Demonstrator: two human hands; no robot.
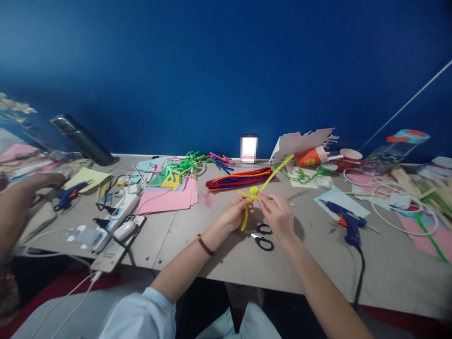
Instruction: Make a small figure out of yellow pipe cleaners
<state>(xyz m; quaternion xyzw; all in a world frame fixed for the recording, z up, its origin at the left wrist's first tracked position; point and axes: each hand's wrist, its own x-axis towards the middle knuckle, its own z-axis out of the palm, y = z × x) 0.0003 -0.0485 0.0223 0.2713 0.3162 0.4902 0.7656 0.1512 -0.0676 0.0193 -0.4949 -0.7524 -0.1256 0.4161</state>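
A yellow pipe-cleaner figure [253, 192] with a coiled centre is held above the grey table [197, 235]. My left hand [236, 213] pinches its lower stem. My right hand [277, 212] pinches the figure at the coil, where a long yellow strand [278, 170] rises up and to the right. Black-handled scissors [263, 240] lie on the table just under both hands. A beaded bracelet [205, 245] is on my left wrist.
A bundle of coloured pipe cleaners [240, 179] lies behind the hands, pink paper sheets [167, 197] to the left. A blue glue gun [348, 223] with its cord lies right. Another person's arm [21, 197] reaches in at far left near a second glue gun [68, 195]. Paper cups [316, 155] lie at the back.
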